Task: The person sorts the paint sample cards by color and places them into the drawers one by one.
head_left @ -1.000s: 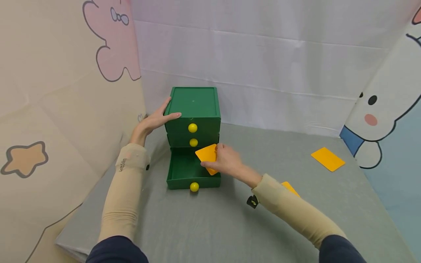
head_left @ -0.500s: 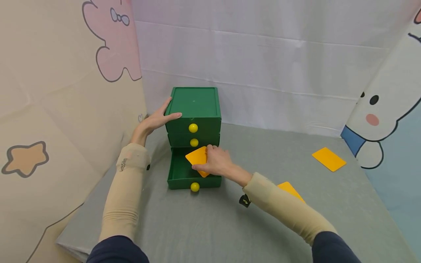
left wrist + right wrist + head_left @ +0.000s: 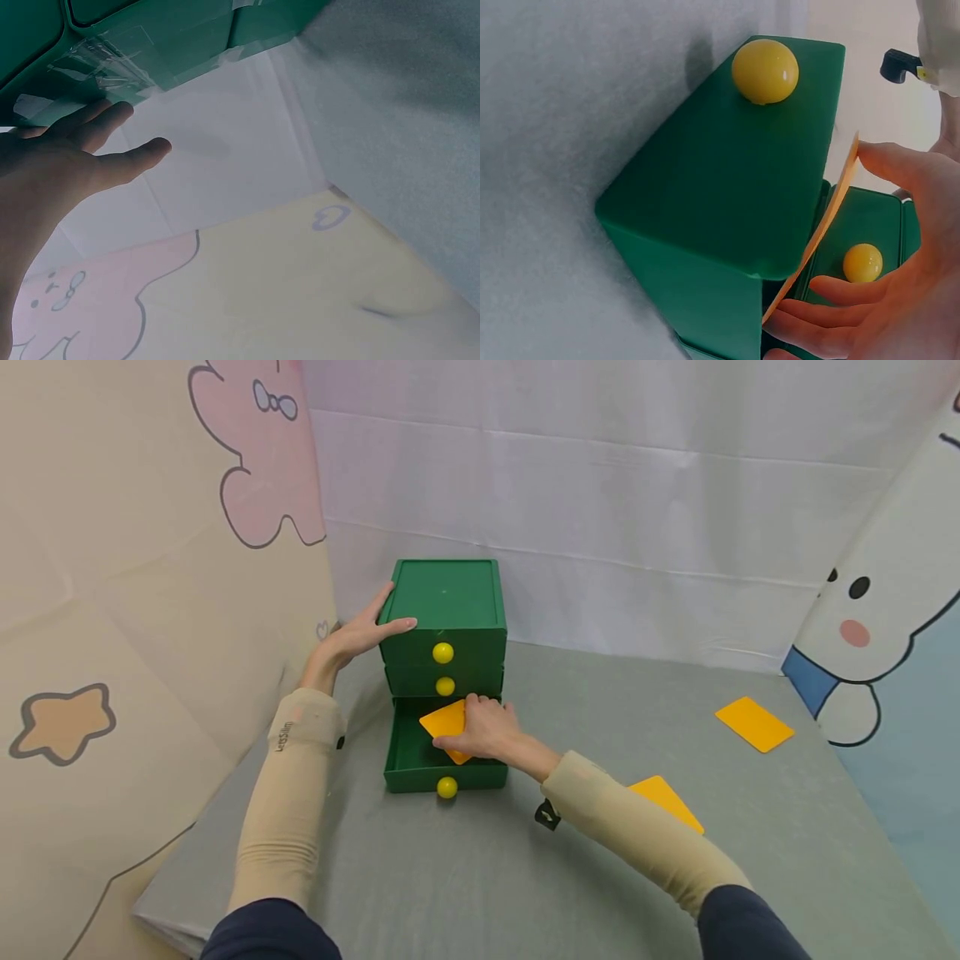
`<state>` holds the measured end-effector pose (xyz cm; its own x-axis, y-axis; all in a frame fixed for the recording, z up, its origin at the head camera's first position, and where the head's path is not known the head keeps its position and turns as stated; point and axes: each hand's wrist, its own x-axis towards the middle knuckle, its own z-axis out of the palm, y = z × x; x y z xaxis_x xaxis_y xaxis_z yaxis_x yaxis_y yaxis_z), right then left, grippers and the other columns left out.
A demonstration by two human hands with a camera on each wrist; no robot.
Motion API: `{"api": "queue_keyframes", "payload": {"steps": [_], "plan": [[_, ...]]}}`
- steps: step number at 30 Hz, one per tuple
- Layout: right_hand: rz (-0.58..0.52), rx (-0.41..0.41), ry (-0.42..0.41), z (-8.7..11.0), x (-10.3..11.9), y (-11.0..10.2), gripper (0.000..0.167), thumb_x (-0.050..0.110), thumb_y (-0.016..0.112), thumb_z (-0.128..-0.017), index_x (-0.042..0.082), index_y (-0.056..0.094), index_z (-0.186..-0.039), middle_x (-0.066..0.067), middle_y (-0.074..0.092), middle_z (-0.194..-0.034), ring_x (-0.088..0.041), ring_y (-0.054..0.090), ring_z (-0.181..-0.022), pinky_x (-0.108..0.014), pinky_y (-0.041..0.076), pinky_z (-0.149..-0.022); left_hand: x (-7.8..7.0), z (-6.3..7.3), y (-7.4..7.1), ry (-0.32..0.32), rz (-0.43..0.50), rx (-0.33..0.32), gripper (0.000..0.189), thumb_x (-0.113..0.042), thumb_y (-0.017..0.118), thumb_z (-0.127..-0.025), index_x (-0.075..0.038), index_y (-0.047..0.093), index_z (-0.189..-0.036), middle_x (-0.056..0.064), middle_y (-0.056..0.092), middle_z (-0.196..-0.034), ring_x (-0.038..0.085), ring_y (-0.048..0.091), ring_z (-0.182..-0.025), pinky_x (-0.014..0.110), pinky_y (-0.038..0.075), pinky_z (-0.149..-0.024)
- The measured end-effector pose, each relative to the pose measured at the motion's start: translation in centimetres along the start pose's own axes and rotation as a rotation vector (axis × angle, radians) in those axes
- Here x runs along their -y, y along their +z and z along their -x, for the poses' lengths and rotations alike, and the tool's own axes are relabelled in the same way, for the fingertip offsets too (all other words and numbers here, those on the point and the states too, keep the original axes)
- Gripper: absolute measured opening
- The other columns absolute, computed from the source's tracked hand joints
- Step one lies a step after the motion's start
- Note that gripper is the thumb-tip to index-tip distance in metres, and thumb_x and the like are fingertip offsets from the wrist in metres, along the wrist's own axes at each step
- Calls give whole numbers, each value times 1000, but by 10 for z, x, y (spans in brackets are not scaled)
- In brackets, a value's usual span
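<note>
A green cabinet [image 3: 448,597] with yellow ball knobs stands on the table, its bottom drawer [image 3: 405,774] pulled out. My left hand [image 3: 358,633] rests against the cabinet's upper left side, thumb over the top front edge, fingers extended. In the left wrist view, that hand [image 3: 71,161] touches the taped green side. My right hand [image 3: 486,731] pinches an orange card [image 3: 446,722] over the drawer. Seen from the right wrist, the card [image 3: 826,217] is tilted, its lower part reaching inside the drawer wall, between thumb and fingers of the hand [image 3: 911,255].
One orange card [image 3: 754,724] lies at the right on the grey table [image 3: 585,710]. Another orange card [image 3: 667,802] lies nearer, partly hidden by the right sleeve. Fabric walls with cartoon prints border the table at the back and sides.
My right hand has moved left and slightly down with the orange card, bringing it lower over the drawer. The left hand stays on the cabinet.
</note>
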<state>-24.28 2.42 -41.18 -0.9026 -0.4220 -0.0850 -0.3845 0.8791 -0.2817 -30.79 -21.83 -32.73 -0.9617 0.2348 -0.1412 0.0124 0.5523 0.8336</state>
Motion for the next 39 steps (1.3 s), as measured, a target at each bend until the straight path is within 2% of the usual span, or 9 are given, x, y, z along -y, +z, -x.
{"api": "queue_keyframes", "payload": {"steps": [5,10,15,22,28,31,34,36,39], "plan": [[-8,-8,1,-2,-1,2,75,69,64,-78,4,55,-117,-6,60,-95,-21,54,-80,-40,43,-82,-11,9,2,6,-8,10,91,-45,53,-95,-26,-13,-155,-2,-18,-162,28,-12,-151,64,3,-118],[-81,-54,-40,7,-12,-2,72,64,64,-82,2,60,-118,-11,67,-101,-21,58,-78,-36,49,-77,-12,6,4,7,6,17,91,-45,53,-95,-28,-13,-155,-4,-18,-162,27,-12,-151,63,3,-119],[-197,-126,-60,34,-40,-6,64,53,66,-86,1,60,-124,-16,67,-119,-27,64,-96,-39,55,-85,-10,2,4,5,23,28,93,-46,55,-94,-29,-13,-155,-5,-18,-162,26,-12,-151,62,3,-119],[-262,-175,23,86,-100,-10,66,45,68,-87,-3,54,-131,-22,58,-131,-37,54,-121,-50,47,-100,-7,5,0,3,19,23,93,-47,54,-94,-30,-14,-155,-4,-19,-162,27,-12,-151,63,3,-119],[-136,-211,119,132,-154,-3,72,45,69,-85,-8,51,-131,-29,56,-127,-43,54,-114,-56,47,-92,-6,11,-3,-5,15,19,93,-48,54,-94,-30,-14,-154,-4,-20,-162,28,-13,-151,64,2,-118],[-57,-177,196,150,-172,-1,80,47,72,-82,-12,48,-131,-34,54,-126,-48,51,-113,-59,44,-93,-7,14,-5,-11,11,16,93,-49,54,-94,-30,-14,-154,-4,-20,-162,28,-13,-151,65,2,-118],[-15,-101,278,166,-183,1,90,52,72,-80,-13,42,-134,-36,51,-125,-50,48,-109,-61,42,-90,-7,17,-5,-15,9,16,93,-49,54,-94,-31,-15,-154,-4,-20,-162,29,-14,-151,65,1,-117],[11,-69,314,173,-187,4,93,55,73,-77,-13,41,-132,-35,53,-118,-47,49,-101,-58,44,-82,-6,18,-6,-16,12,15,93,-48,53,-94,-31,-15,-154,-4,-21,-162,29,-14,-151,65,1,-117],[47,-87,325,180,-190,10,90,55,75,-75,-12,44,-126,-30,56,-105,-40,49,-90,-50,44,-69,-5,19,-8,-11,18,16,92,-47,53,-94,-30,-15,-154,-4,-21,-161,28,-15,-150,65,1,-117]]}}
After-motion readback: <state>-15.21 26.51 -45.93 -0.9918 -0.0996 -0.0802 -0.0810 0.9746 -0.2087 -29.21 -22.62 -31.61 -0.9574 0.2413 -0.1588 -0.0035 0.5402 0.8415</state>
